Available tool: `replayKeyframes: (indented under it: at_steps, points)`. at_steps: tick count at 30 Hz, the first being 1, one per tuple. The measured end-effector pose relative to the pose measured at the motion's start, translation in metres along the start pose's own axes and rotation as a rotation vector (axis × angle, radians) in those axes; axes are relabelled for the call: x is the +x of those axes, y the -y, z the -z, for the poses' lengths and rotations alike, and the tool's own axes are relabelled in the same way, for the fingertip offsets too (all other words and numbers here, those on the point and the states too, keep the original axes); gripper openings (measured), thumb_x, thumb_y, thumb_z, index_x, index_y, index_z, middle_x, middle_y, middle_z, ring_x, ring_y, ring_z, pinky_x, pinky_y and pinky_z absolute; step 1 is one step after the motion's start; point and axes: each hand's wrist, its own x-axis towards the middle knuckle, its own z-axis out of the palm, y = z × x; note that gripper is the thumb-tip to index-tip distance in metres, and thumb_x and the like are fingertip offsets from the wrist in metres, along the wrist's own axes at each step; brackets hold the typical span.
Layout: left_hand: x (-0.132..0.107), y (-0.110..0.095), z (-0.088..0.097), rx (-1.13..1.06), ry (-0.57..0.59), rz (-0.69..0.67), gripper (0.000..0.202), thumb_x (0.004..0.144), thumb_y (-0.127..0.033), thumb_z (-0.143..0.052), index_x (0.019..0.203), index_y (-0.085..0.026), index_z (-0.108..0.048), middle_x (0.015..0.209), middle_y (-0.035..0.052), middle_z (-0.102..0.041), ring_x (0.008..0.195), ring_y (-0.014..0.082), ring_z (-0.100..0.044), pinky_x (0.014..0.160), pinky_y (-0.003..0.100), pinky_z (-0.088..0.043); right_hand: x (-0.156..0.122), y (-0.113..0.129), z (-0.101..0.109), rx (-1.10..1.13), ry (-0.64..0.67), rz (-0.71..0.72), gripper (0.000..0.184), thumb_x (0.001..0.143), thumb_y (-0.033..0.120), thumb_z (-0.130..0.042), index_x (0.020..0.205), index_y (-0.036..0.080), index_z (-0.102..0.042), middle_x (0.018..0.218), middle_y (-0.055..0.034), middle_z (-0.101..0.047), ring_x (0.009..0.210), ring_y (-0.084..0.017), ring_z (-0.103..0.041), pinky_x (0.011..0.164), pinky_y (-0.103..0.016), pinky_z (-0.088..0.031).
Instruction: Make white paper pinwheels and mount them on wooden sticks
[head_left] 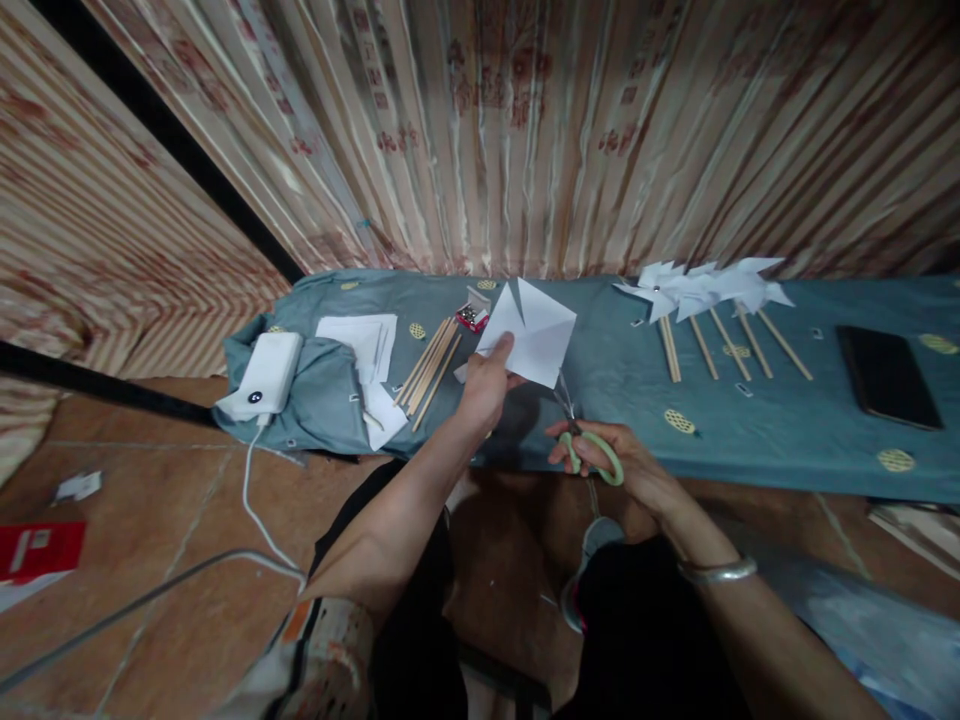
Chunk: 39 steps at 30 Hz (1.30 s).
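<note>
While the left hand [486, 388] pinched the slit paper [541, 335] above the desk [622, 390], the right hand [637, 462] held green scissors [618, 468] near the paper's lower corner; cutting too deep, or the paper flexing in that one-sided grip, could have severed a flap.

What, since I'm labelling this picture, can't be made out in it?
All in the head view:
- Paper: part hidden by the left hand.
- Scissors: blades blurred; contact with the paper unclear.
- Pinwheels: their overlap hides the exact number.
- Red box: contents too small to identify.
- Red item: cut off by the left edge.
</note>
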Motion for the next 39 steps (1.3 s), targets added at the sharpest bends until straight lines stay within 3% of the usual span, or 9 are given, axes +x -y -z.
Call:
replayKeyframes:
  at_steps: [7,16,25,33,39]
  points:
    - [-0.004,0.001,-0.004,0.010,0.021,0.022,0.020,0.082,-0.027,-0.066,0.097,-0.015,-0.064,0.086,0.0076,-0.073,0.091,0.0203,-0.070,0.084,0.033,-0.055,0.002,0.000,-0.003,0.020,-0.023,0.010,0.049,0.074,0.060,-0.070,0.097,0.017,-0.071,0.076,-0.0048,-0.071,0.061,-0.012,-0.058,0.053,-0.023,-0.043]
    - [-0.008,0.008,-0.007,0.060,0.054,0.030,0.019,0.079,-0.034,-0.068,0.087,-0.017,-0.065,0.079,0.0055,-0.072,0.088,0.0212,-0.070,0.080,0.032,-0.055,0.003,0.003,-0.004,0.084,-0.072,-0.046,0.054,0.063,0.064,-0.075,0.090,0.017,-0.073,0.070,-0.0039,-0.071,0.055,-0.010,-0.057,0.049,-0.020,-0.042]
    - [-0.008,0.014,-0.009,0.041,0.060,0.015,0.027,0.074,-0.039,-0.073,0.082,-0.015,-0.065,0.076,0.0054,-0.069,0.080,0.0199,-0.068,0.077,0.032,-0.054,0.001,0.001,0.000,0.076,-0.091,-0.019,0.054,0.064,0.063,-0.075,0.092,0.017,-0.073,0.070,-0.0042,-0.071,0.055,-0.011,-0.058,0.048,-0.021,-0.043]
    - [-0.009,0.014,-0.012,0.043,0.030,0.044,0.018,0.077,-0.034,-0.071,0.080,-0.018,-0.063,0.078,0.0037,-0.069,0.078,0.0165,-0.067,0.073,0.026,-0.052,0.000,0.000,0.002,0.052,-0.084,0.010,0.048,0.069,0.061,-0.073,0.091,0.018,-0.073,0.069,-0.0033,-0.070,0.055,-0.011,-0.058,0.048,-0.021,-0.043]
    - [-0.007,0.017,-0.010,0.036,0.072,-0.004,0.019,0.077,-0.034,-0.071,0.081,-0.017,-0.064,0.075,0.0028,-0.067,0.074,0.0164,-0.066,0.071,0.027,-0.052,-0.001,0.000,0.002,0.043,-0.078,0.013,0.047,0.069,0.060,-0.073,0.090,0.018,-0.073,0.067,-0.0027,-0.069,0.055,-0.011,-0.058,0.049,-0.021,-0.044]
